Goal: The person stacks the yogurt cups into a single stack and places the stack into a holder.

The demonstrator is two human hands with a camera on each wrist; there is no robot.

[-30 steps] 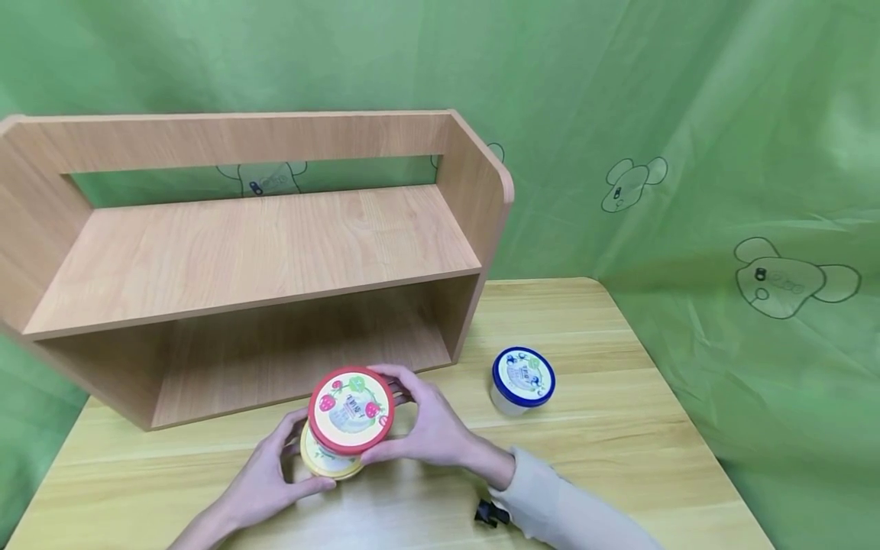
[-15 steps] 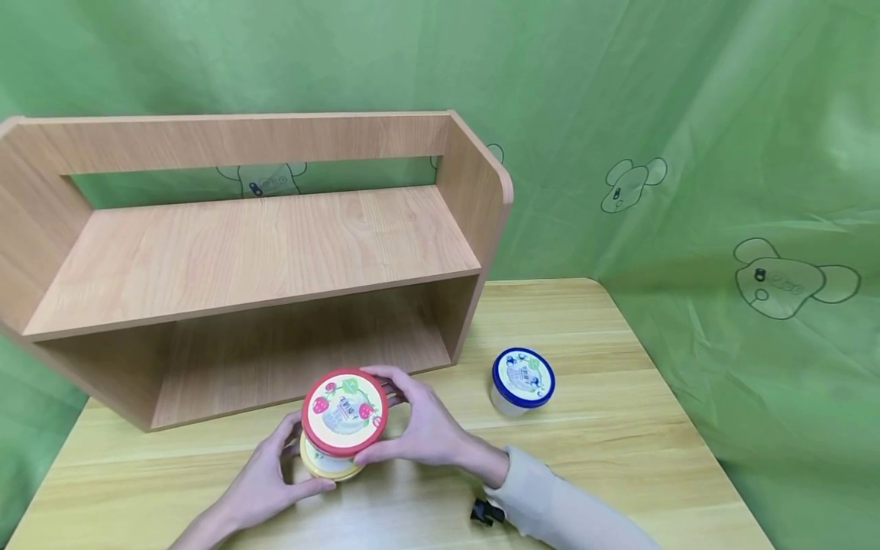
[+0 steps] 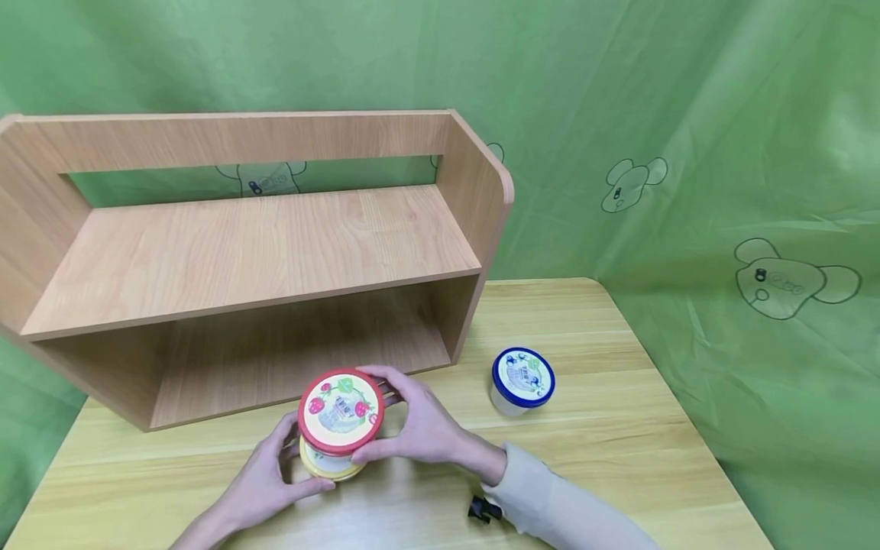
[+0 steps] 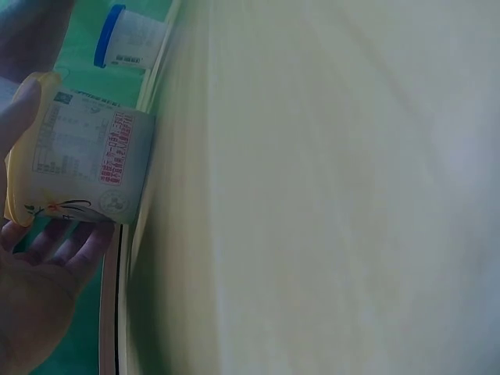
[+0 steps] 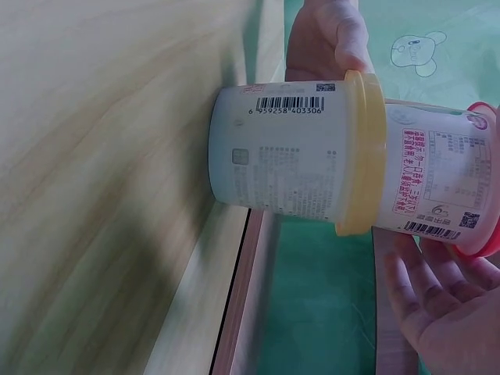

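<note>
A paper tub with a red lid (image 3: 340,411), printed with strawberries, sits on top of a tub with a yellow lid (image 3: 325,463). My right hand (image 3: 426,428) grips the red-lidded tub from the right, thumb in front and fingers behind. Around the lower, yellow-lidded tub curves my left hand (image 3: 264,477), its thumb near the front of the lid. In the right wrist view the red-lidded tub's base (image 5: 430,168) meets the yellow lid (image 5: 365,152), and the lower tub's bottom stands on the table. The left wrist view shows the yellow-lidded tub (image 4: 86,156) with printed text.
A blue-lidded tub (image 3: 522,378) stands on the table to the right. Behind the hands is a two-level wooden shelf (image 3: 268,244). A small black object (image 3: 484,509) lies by the right sleeve (image 3: 550,496). Green cloth (image 3: 564,92) hangs behind the table (image 3: 619,458).
My right hand has shifted slightly left with the red-lidded tub, which now covers more of the yellow lid. The left hand has stayed nearly still.
</note>
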